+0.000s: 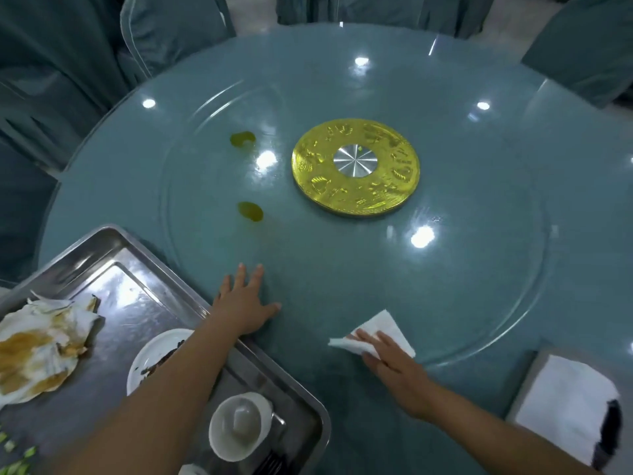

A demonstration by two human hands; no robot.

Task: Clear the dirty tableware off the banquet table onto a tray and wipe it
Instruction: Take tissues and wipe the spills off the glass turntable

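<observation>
Head — tray perhaps past table edge

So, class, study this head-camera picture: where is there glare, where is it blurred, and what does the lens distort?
Head view: round white glare spots dot the glass turntable, one beside the gold disc; the wide lens bows the table edge and chairs; the right hand and its white tissue look slightly soft, as does the tray at lower left.
</observation>
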